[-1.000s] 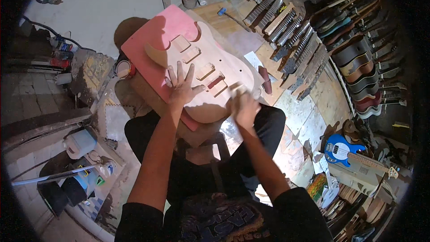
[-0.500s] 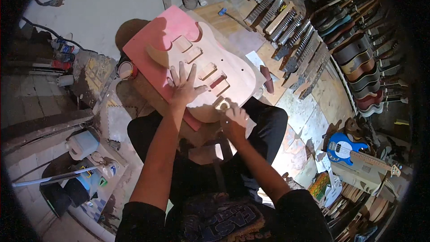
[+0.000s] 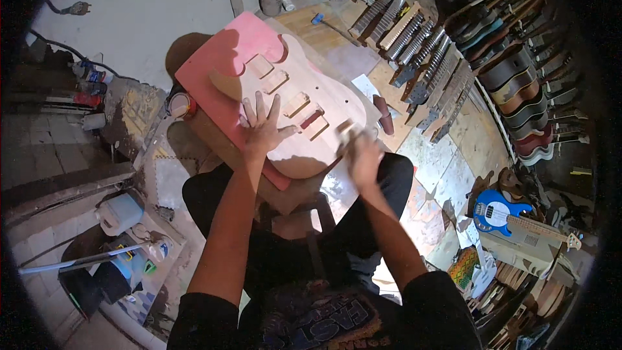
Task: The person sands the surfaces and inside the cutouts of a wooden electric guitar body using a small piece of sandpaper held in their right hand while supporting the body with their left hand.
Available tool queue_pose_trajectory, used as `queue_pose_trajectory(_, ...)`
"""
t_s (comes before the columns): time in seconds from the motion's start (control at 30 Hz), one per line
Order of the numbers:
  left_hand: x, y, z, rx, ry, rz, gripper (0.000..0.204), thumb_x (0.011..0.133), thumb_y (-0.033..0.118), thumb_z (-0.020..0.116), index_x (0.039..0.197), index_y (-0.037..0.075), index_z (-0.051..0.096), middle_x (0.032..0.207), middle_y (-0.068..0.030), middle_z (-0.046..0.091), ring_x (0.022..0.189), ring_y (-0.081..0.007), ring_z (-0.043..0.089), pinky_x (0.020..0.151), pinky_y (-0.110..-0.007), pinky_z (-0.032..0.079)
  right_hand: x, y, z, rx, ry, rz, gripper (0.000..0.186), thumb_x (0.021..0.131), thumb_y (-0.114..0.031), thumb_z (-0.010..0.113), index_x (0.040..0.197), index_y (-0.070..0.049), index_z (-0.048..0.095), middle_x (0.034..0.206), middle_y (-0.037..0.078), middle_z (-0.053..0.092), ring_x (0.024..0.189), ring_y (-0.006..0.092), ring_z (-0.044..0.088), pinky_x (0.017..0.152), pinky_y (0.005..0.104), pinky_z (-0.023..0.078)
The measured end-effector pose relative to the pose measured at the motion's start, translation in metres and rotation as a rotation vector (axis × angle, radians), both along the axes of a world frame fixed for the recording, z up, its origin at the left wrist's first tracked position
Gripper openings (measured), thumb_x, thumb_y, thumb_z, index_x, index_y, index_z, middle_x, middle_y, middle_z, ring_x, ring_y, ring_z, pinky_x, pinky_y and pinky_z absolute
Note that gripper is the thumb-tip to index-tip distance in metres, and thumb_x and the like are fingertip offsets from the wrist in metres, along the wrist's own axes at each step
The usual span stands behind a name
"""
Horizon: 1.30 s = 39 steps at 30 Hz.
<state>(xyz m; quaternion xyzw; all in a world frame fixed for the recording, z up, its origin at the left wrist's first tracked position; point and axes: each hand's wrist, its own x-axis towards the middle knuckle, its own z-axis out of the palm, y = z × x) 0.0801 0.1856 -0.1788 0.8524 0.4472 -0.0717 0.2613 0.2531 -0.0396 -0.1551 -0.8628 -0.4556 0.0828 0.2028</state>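
A bare wooden electric guitar body (image 3: 299,150), pale and with several rectangular cutouts, lies flat on a pink board (image 3: 214,46) in front of me. My left hand (image 3: 262,127) rests on the body beside the cutouts, its fingers spread and holding nothing. At the body's right edge, my right hand (image 3: 364,155) is closed around a small tan block (image 3: 348,132). Motion blurs both the hand and the block, so the block's exact kind does not show. Under the pink board, the edge of a brown board (image 3: 285,199) sticks out near my knees.
A rolled brown sheet (image 3: 383,115) and a blue-headed hammer (image 3: 319,19) lie beyond the body. Guitar necks (image 3: 414,39) are lined up at the far right, near a row of guitars (image 3: 518,91). A blue bass (image 3: 495,210) sits at right; a can (image 3: 181,105) at left.
My right hand has moved up and to the right along the body's edge with the tan block. My left hand stays spread on the body.
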Motion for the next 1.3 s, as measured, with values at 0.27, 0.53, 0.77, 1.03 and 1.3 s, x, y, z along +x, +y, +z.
queue_pose_trajectory(0.27,0.028,-0.006,-0.005,0.040,-0.099,-0.043,0.113,0.076,0.075,0.071,0.165,0.029,0.018,0.171,-0.0224,-0.004,0.152,-0.0547,-0.014,0.113,-0.079,0.002,-0.016,-0.042,-0.090,0.007,-0.736,0.201,0.041,0.090,-0.022,0.066,0.130,-0.013,0.061,0.123,0.015,0.061,0.105,0.0373,0.057,0.093,0.0511,0.044)
queue_pose_trajectory(0.53,0.010,-0.003,0.000,0.003,-0.050,-0.013,0.115,0.075,0.076,0.071,0.165,0.027,0.018,0.171,-0.0221,-0.005,0.152,-0.0549,-0.014,0.114,-0.078,0.002,0.017,0.008,0.000,0.048,0.126,-0.175,0.033,0.087,-0.020,0.069,0.116,-0.006,0.060,0.118,0.018,0.060,0.104,0.0409,0.057,0.086,0.0546,0.045)
queue_pose_trajectory(0.77,0.008,0.000,0.002,-0.001,-0.009,-0.010,0.113,0.077,0.073,0.071,0.165,0.029,0.017,0.171,-0.0209,-0.006,0.152,-0.0538,-0.014,0.115,-0.077,0.002,0.032,0.005,-0.003,0.161,-0.074,0.146,0.038,0.086,-0.018,0.071,0.121,-0.007,0.064,0.118,0.017,0.061,0.103,0.0386,0.058,0.087,0.0505,0.045)
queue_pose_trajectory(1.03,0.012,0.001,-0.002,0.005,-0.010,-0.039,0.118,0.076,0.077,0.070,0.166,0.027,0.012,0.170,-0.0244,-0.011,0.150,-0.0578,-0.015,0.112,-0.081,0.004,-0.022,0.003,-0.023,-0.174,-0.248,0.217,0.036,0.094,-0.020,0.060,0.130,-0.016,0.058,0.124,0.017,0.061,0.102,0.0366,0.060,0.082,0.0533,0.048)
queue_pose_trajectory(1.3,0.006,0.001,-0.002,0.036,-0.013,-0.052,0.118,0.077,0.074,0.072,0.166,0.027,0.010,0.170,-0.0238,-0.009,0.152,-0.0560,-0.011,0.115,-0.077,0.010,0.057,0.048,0.024,0.224,-0.084,0.113,0.030,0.083,-0.017,0.070,0.110,-0.006,0.063,0.103,0.017,0.060,0.098,0.0415,0.057,0.089,0.0519,0.044)
